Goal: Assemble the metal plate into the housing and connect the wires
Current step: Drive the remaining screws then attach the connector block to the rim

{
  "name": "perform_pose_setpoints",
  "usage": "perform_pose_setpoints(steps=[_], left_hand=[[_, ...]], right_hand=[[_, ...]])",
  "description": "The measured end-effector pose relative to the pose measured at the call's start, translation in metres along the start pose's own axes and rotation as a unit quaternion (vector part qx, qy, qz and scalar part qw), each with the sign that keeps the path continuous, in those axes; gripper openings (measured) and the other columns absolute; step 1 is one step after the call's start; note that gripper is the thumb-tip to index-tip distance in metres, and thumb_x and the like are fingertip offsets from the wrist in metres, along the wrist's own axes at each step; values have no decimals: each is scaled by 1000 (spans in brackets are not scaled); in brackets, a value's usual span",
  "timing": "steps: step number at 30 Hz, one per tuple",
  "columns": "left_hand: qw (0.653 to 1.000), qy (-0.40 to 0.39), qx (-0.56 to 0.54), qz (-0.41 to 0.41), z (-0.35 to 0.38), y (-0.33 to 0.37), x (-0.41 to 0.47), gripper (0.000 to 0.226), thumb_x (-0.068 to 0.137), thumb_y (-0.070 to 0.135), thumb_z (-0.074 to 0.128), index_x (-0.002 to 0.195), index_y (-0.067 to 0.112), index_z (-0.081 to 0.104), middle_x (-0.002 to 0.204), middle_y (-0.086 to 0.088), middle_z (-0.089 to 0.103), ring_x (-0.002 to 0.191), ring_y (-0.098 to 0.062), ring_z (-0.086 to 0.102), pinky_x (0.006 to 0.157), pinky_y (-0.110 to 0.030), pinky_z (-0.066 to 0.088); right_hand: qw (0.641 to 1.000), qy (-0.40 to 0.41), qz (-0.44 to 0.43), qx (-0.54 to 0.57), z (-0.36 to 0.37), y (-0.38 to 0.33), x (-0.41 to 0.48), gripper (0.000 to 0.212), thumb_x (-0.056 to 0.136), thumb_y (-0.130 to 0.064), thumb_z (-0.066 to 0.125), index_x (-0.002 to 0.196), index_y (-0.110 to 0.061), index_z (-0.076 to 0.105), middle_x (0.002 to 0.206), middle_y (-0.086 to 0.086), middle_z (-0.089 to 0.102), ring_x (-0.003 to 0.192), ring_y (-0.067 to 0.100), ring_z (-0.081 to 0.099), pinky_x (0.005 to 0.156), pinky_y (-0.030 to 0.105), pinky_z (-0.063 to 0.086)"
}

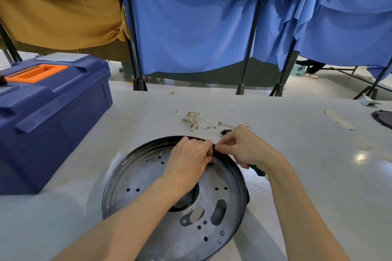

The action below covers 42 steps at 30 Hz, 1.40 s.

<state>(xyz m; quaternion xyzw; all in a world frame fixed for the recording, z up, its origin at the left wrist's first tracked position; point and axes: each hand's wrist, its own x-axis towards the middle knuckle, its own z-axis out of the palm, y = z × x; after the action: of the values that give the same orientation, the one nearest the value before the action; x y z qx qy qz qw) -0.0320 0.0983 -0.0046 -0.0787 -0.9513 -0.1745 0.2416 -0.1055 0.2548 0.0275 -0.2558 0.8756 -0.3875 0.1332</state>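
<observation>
Together at the far rim of the housing (244,184), left hand (191,154) and right hand (244,146), both in a pinch on it

Pinching far rim of round black housing (243,186) with left hand (188,154) from inside and right hand (239,146) from outside, fingertips almost meeting. Perforated metal plate (212,237) seated inside. Teal tool handle (257,171) tucked under right palm. Beyond rim on table (297,176): loose wires (195,119) with brass terminals, small black part (225,132). Blue toolbox (53,112) on left.
</observation>
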Motion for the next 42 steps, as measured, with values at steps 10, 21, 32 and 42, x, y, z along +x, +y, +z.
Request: perform_pose_setpoints(steps=[10, 21, 32, 42], left_hand=[[998, -26, -63, -12, 5, -7, 3, 5, 82, 14, 74, 81, 10, 77, 97, 2, 66, 90, -20, 54, 82, -29, 31], [993, -40, -84, -68, 0, -12, 6, 25, 79, 26, 78, 104, 23, 75, 84, 16, 47, 92, -20, 48, 78, -25, 31], [985, -147, 71, 58, -10, -5, 5, 37, 89, 58, 51, 103, 31, 73, 100, 10, 43, 100, -11, 36, 80, -26, 21], [960, -245, 92, 97, -34, -4, 15, 61, 58, 68, 73, 107, 32, 72, 110, 11, 45, 103, -10, 30, 89, -29, 22]], right_hand=[[1000, 0, 0, 4, 0, 1, 0, 19, 91, -19, 65, 75, -13, 73, 45, 4, 50, 35, 22, 35, 42, 23, 33], [1000, -5, 3, -3, -1, 0, -1, 17, 92, -21, 64, 79, -15, 72, 42, -3, 51, 33, 19, 36, 43, 24, 34], [999, 8, 9, -31, -1, -3, -3, 18, 88, -18, 62, 74, -13, 72, 42, 6, 46, 34, 22, 33, 45, 24, 30], [987, -142, 68, 25, -16, -16, -20, 26, 91, -7, 55, 71, 7, 62, 45, 9, 62, 30, 16, 26, 38, 20, 27]])
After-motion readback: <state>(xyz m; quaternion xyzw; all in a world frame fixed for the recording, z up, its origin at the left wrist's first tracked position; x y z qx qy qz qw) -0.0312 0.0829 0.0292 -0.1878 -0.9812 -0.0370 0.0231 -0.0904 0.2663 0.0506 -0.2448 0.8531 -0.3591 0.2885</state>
